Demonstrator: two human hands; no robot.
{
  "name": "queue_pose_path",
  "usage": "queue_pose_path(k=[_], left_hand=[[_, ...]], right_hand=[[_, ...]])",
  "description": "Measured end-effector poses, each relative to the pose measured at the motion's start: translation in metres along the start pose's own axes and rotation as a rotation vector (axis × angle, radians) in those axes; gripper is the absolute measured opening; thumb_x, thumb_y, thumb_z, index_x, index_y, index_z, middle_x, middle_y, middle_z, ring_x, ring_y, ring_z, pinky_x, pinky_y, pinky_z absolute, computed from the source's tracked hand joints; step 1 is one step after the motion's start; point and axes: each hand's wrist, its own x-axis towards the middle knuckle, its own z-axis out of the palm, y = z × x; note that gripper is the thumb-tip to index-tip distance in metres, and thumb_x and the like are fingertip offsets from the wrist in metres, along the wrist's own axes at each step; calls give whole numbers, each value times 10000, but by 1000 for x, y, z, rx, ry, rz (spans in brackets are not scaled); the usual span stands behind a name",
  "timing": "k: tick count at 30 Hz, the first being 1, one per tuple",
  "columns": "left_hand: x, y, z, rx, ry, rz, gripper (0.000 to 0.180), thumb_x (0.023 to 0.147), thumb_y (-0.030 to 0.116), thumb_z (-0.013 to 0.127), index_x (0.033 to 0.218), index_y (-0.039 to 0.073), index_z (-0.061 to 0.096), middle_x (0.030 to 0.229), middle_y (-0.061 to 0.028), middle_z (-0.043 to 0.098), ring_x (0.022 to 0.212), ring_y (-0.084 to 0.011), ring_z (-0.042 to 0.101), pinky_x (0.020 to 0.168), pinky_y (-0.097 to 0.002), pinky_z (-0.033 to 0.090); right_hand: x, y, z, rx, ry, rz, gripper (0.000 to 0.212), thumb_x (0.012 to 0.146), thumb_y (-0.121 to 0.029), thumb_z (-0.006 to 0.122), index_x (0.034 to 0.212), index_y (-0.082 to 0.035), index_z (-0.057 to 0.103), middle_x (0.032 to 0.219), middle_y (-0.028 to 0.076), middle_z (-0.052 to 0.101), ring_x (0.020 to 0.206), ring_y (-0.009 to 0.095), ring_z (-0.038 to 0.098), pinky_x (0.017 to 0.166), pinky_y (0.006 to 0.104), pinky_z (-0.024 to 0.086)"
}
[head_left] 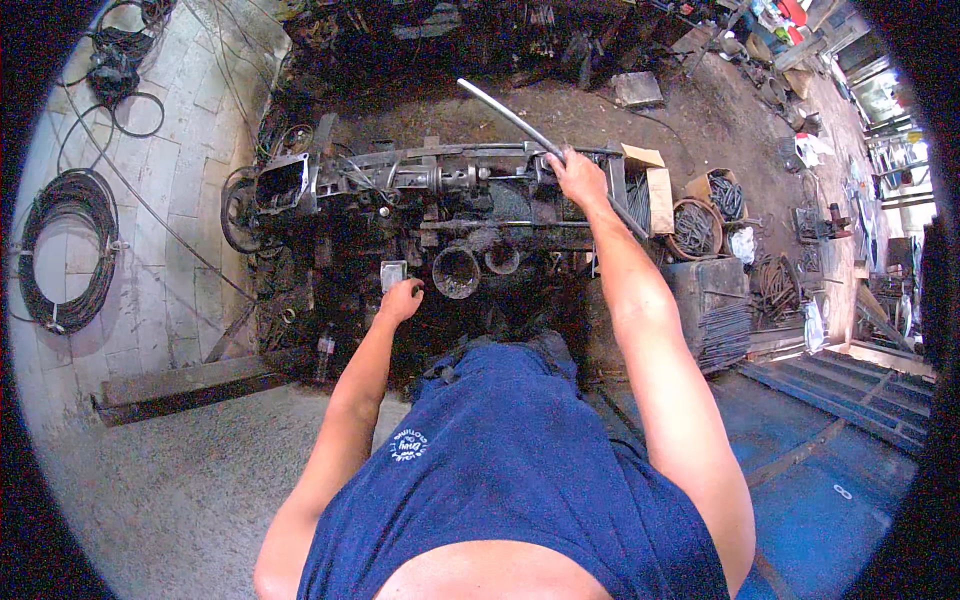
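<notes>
My right hand (580,178) is closed round a long metal rod (508,117) above the right part of a dark, greasy machine (440,180). The rod slants from the upper middle down to the right, its lower part running beside my forearm. My left hand (403,300) is at the machine's near side, against the lower edge of a small pale rectangular box (393,273). Its fingers look curled, and whatever they hold, if anything, is hidden. A round, funnel-like metal opening (456,271) lies just right of that hand.
A cardboard box (650,190) and a round container of metal pieces (694,228) stand right of the machine. Bundled thin rods (724,335) lie nearer me. Coiled cable (68,250) rests on the left, and a wooden beam (190,388) lies at lower left.
</notes>
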Motion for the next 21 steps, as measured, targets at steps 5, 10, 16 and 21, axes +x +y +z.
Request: queue_pose_path(k=[5, 10, 16, 21], left_hand=[[-1, 4, 0, 36, 18, -1, 293, 849, 256, 617, 1101, 111, 651, 1001, -178, 671, 957, -366, 627, 844, -454, 499], [-2, 1, 1, 18, 40, 9, 294, 850, 259, 617, 1101, 111, 651, 1012, -174, 671, 961, -358, 628, 846, -450, 498], [-1, 0, 2, 10, 48, 18, 301, 853, 257, 610, 1111, 107, 652, 1017, -178, 671, 962, -358, 629, 843, -452, 497], [1, -5, 5, 3, 78, 70, 300, 854, 255, 604, 1105, 100, 655, 998, -185, 673, 944, -367, 632, 828, -461, 500]], right_hand=[[-2, 1, 0, 2, 7, 15, 583, 932, -583, 385, 1082, -53, 575, 1047, 214, 648, 1001, 382, 609, 845, 485, 476], [1, 2, 2, 14, 25, -22, 546, 930, -563, 410, 1079, -67, 582, 1022, 205, 659, 972, 380, 625, 825, 490, 487], [0, 5, 4, 21, 46, 1, 514, 926, -546, 435, 1094, -87, 594, 995, 197, 669, 944, 382, 638, 813, 498, 492], [1, 6, 8, 25, 91, -21, 515, 925, -551, 434, 1100, -95, 597, 995, 197, 669, 947, 383, 637, 821, 497, 488]])
